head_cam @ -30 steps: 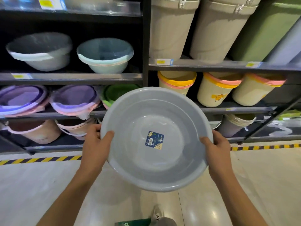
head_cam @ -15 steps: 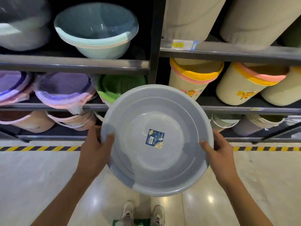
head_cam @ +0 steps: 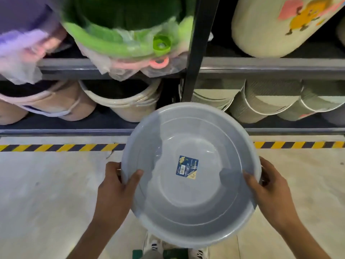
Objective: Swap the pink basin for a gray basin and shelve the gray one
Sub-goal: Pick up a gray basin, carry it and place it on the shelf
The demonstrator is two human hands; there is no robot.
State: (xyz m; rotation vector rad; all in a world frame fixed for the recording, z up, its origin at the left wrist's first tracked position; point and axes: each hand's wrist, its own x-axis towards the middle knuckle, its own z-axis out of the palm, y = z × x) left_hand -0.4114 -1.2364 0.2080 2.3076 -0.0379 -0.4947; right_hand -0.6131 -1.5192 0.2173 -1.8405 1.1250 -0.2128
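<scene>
The gray basin [head_cam: 190,174] sits in the lower centre of the frame, held in the air above the floor [head_cam: 46,184], open side toward the camera. A blue label [head_cam: 187,169] is stuck to its inner bottom. The left hand [head_cam: 115,191] grips the left rim, thumb inside the wall and fingers [head_cam: 112,166] wrapped behind the edge. The right hand [head_cam: 270,191] grips the right rim the same way, thumb inside, fingers curled over the outside. Both hands are clenched on the basin.

The floor is pale, glossy and tiled. A yellow-and-black tape strip [head_cam: 56,147] runs across it at mid-frame, parallel to the rack base. Shoes [head_cam: 155,245] show at the bottom edge, beneath the basin.

The rack [head_cam: 196,53] fills the upper half. A dark upright post divides it into left and right bays. Upper left: a purple basin [head_cam: 24,25], blurred, and a green basin [head_cam: 127,25] in clear plastic wrap. Upper right: a cream bucket [head_cam: 270,30] with a cartoon print. Lower left: beige buckets [head_cam: 130,103] lying on their sides. Lower right: nested ribbed bins [head_cam: 261,101], also tipped over.
</scene>
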